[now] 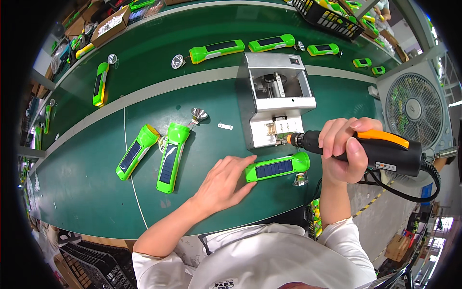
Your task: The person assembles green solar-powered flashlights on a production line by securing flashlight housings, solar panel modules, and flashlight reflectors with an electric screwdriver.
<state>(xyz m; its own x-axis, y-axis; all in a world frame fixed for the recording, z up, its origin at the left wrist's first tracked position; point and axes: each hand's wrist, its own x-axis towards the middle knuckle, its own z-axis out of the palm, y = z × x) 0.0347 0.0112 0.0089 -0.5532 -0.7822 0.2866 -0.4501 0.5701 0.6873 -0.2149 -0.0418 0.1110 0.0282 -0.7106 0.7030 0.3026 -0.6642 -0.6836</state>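
Note:
My right hand [344, 147] is wrapped round a black and orange electric screwdriver [392, 149]. The screwdriver's tip meets the lower front of a silver screw feeder [279, 103]. On the green table, my left hand [221, 185] has its thumb and forefinger at either side of the near end of a green flashlight [276, 167], gripping it. This flashlight lies with its dark solar panel up, and its shiny reflector [300, 179] hangs loose beside the head. Two more flashlights lie to the left, one [137, 151] next to another [172, 156] with a loose reflector [198, 114].
A small white strip [224, 126] lies left of the feeder. Beyond a grey rail, more flashlights [217, 51] line a green belt. A grey fan [413, 110] stands at the right, and a black basket [327, 19] sits at the back. The screwdriver's cord [433, 183] loops at the right.

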